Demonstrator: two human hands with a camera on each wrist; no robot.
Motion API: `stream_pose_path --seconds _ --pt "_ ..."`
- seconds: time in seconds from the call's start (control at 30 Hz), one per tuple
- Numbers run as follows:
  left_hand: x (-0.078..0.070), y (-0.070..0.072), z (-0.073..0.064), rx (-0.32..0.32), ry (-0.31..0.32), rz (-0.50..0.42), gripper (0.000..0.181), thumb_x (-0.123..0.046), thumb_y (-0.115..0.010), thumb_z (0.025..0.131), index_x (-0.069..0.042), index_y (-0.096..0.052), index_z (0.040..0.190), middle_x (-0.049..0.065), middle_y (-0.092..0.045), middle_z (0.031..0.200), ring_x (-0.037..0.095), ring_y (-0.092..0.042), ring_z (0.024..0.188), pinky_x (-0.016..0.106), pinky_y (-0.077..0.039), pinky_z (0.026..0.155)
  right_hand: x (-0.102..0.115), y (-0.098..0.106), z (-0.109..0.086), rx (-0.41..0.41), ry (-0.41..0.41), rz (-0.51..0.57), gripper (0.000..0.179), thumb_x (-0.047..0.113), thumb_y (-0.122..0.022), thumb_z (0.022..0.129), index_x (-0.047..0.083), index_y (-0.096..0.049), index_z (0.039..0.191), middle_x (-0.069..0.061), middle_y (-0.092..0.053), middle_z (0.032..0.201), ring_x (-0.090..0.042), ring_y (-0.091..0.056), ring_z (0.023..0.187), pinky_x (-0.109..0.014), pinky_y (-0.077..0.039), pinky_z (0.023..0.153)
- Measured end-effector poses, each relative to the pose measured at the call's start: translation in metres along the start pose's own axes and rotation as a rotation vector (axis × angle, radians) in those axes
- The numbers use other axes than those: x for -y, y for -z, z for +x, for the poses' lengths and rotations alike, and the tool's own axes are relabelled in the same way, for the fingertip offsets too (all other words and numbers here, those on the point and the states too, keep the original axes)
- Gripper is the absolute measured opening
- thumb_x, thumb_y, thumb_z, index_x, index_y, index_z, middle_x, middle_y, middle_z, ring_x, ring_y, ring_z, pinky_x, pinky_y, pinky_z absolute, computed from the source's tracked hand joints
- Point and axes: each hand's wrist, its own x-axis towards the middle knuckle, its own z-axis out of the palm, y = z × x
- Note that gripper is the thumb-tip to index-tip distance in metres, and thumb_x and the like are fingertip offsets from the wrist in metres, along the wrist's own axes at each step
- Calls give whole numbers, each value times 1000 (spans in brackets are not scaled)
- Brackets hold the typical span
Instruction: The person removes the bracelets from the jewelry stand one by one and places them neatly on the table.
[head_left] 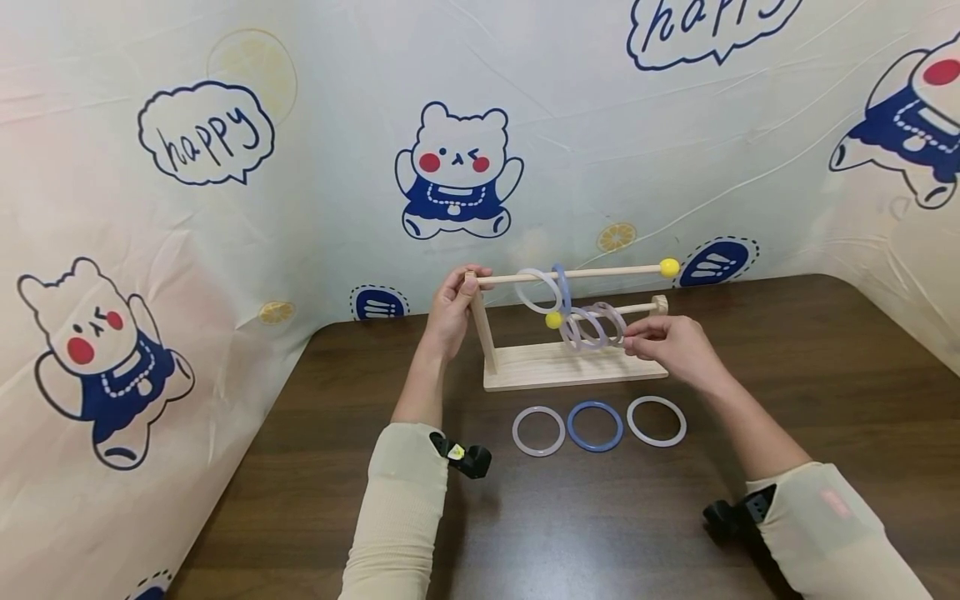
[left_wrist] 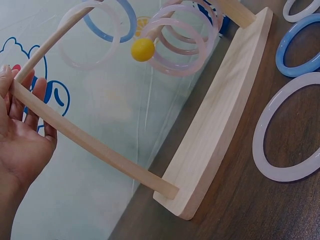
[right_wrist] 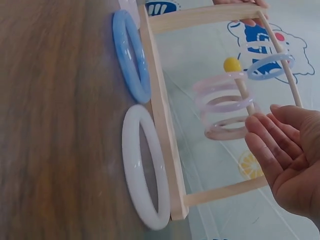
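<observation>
A wooden ring stand point(head_left: 573, 367) has two rods, each tipped with a yellow ball. My left hand point(head_left: 450, 312) grips the top of its left post, where the upper rod begins. A white ring point(head_left: 538, 308) and a blue ring point(head_left: 564, 292) hang on that upper rod. Several pale purple and pinkish rings point(right_wrist: 225, 107) hang round the lower rod, behind its yellow ball point(head_left: 553, 320). At the right end of these rings is my right hand point(head_left: 678, 350), fingers fairly straight and fingertips at the edge of the last ring. Exact contact there is hard to see.
In front of the stand, a pale purple ring point(head_left: 538, 432), a blue ring point(head_left: 595, 427) and a white ring point(head_left: 656, 422) lie in a row on the dark wooden table point(head_left: 570, 525). A printed cloth point(head_left: 337, 150) hangs close behind the stand.
</observation>
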Motion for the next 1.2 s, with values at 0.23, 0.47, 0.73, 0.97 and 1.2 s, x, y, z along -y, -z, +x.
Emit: stream_pose_path --seconds 0.23,0.47,0.73,0.97,1.2 --pt "-1 1 -1 5 -7 -8 15 -16 -46 97 -21 -58 102 -8 -63 104 13 -56 94 31 -33 88 10 -6 6 -32 19 14 22 15 -67 85 -3 -67 98 -11 -70 82 -22 -66 77 -22 -48 63" --pt "-1 2 -1 15 -14 -22 13 -17 -47 96 -20 -58 101 -6 -62 104 13 -56 94 41 -29 95 19 -11 12 -54 58 -29 21 12 -68 84 -4 -68 97 -12 -69 82 -6 -62 70 -20 -47 61" --pt "0 2 -1 14 -12 -12 12 -19 -48 95 -20 -58 101 -7 -63 103 13 -56 94 31 -33 88 24 -16 16 -55 55 -9 19 11 -68 84 -3 -68 97 -14 -69 86 -9 -63 72 -19 -47 63" --pt "0 1 0 4 0 7 14 -17 -46 97 -21 -58 102 -7 -63 104 13 -56 95 30 -33 87 30 -18 19 -51 57 41 20 10 -68 84 -6 -67 97 -18 -68 87 -12 -65 71 -21 -50 62" --pt "0 1 0 2 1 6 13 -17 -46 97 -20 -57 103 -7 -62 104 13 -56 95 30 -33 87 37 -24 21 -77 73 61 20 11 -68 84 -5 -68 96 -16 -68 84 -9 -63 70 -20 -49 59"
